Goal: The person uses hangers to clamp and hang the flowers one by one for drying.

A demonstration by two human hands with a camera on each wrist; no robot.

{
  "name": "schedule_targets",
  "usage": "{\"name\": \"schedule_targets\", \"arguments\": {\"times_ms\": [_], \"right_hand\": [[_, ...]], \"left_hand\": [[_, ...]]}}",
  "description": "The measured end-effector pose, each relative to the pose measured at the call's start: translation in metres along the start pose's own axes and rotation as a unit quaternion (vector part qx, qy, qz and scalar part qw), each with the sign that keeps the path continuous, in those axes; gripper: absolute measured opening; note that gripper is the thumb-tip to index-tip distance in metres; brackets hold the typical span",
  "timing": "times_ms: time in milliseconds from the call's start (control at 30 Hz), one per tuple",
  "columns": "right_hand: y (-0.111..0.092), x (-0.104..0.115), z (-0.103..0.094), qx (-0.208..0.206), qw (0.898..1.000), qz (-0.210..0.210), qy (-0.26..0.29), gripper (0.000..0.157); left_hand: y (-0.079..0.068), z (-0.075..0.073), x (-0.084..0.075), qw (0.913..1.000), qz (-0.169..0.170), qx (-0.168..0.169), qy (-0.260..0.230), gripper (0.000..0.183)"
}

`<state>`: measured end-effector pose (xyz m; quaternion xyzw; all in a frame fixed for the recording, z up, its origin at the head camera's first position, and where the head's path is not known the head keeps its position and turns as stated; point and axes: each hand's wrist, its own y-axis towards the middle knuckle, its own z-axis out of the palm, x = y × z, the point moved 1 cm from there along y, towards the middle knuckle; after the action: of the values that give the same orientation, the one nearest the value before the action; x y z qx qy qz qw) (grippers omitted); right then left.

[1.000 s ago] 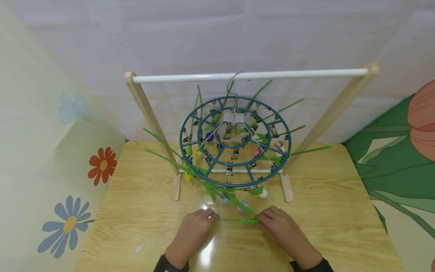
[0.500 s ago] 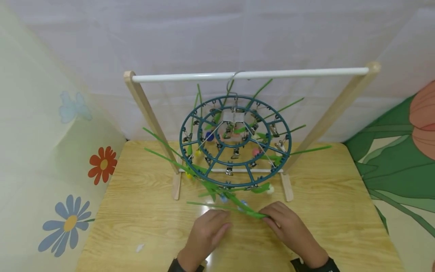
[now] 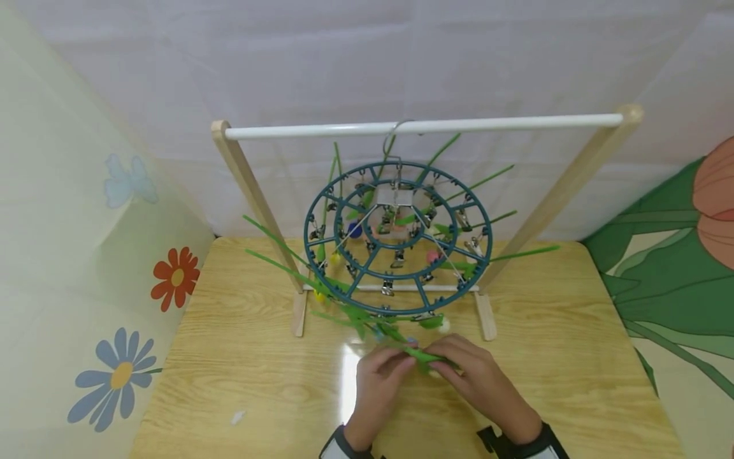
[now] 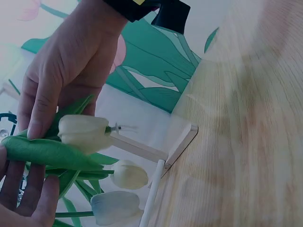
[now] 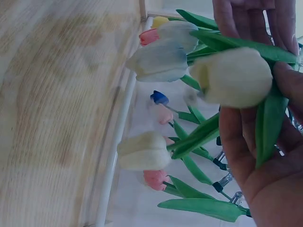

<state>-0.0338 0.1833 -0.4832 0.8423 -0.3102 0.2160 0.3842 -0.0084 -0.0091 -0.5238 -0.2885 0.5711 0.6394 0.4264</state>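
Note:
Both hands hold an artificial tulip close over the table, in front of the hanger. Its white bloom (image 4: 83, 132) points down toward the tabletop, and a broad green leaf (image 4: 49, 153) lies between the two hands. My left hand (image 3: 378, 382) pinches the leaves from the left, with the thumb on the near side and fingers behind. From the right, my right hand (image 3: 482, 379) grips the same tulip, its thumb pressed on the green. Just beyond, a round teal clip hanger (image 3: 398, 277) has several tulips clipped on, among them a white one (image 5: 144, 151) and a pale blue one (image 5: 161, 61).
The hanger hooks onto a white rod (image 3: 321, 131) between wooden posts (image 3: 556, 191), whose feet stand on the table (image 3: 241, 357). Green stems stick out around the ring. A white scrap (image 3: 237, 417) lies at front left. Flower-painted panels (image 3: 74, 287) flank the table.
My left hand has let go of the stem and moved right to pinch the leaves beside my right hand. The held tulip's stem has swung up and away toward the hanger.

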Motion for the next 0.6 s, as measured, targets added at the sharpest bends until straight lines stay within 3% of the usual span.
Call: {"name": "schedule_targets", "arguments": {"times_ms": [167,300,400,500,600], "right_hand": [[0.002,-0.005,-0.005,-0.023,1.0,-0.015,-0.003,0.027],[0.005,-0.012,-0.019,-0.098,0.995,-0.002,-0.033,0.044],[0.012,-0.017,-0.033,-0.146,0.986,0.042,-0.066,0.054],[0.023,-0.023,-0.047,-0.153,0.982,0.073,-0.084,0.051],[0.037,-0.029,-0.057,-0.13,0.985,0.081,-0.082,0.059]], "left_hand": [[0.004,0.001,0.0,0.9998,0.009,0.007,0.015,0.022],[0.007,-0.001,0.002,0.9987,0.029,0.016,0.038,0.021],[0.007,-0.002,0.0,0.9967,0.049,0.012,0.064,0.022],[0.009,-0.001,-0.003,0.9898,0.102,0.005,0.1,0.026],[0.013,0.002,-0.006,0.9724,0.178,-0.001,0.151,0.021]]}}
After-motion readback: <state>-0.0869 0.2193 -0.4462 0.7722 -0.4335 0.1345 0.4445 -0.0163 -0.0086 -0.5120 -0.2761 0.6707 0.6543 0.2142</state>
